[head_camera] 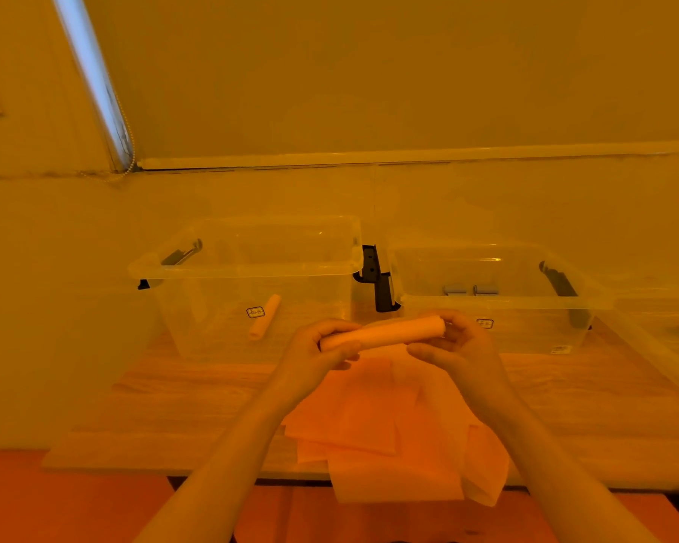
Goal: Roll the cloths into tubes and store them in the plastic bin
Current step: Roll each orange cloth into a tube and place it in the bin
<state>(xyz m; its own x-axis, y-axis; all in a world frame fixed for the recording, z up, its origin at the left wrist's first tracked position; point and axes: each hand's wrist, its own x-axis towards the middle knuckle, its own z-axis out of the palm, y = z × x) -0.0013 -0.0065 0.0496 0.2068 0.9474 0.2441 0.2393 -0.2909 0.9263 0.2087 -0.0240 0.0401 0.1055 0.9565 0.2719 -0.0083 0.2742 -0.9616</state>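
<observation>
Both my hands hold a rolled cloth tube (385,331) level above the table. My left hand (318,354) grips its left end and my right hand (453,346) grips its right end. Beneath them lies a pile of flat orange cloths (392,429) that hangs over the table's near edge. A clear plastic bin (247,264) stands at the back left with one rolled cloth (264,317) lying inside it. A second clear plastic bin (498,303) stands at the back right, with two small grey rolls (471,290) visible at its far side.
The wooden table (165,405) runs up to a pale wall. Black latch handles (377,278) sit between the two bins. Part of a clear lid or another bin (667,331) lies at the far right. A window blind cord (128,150) hangs at the upper left.
</observation>
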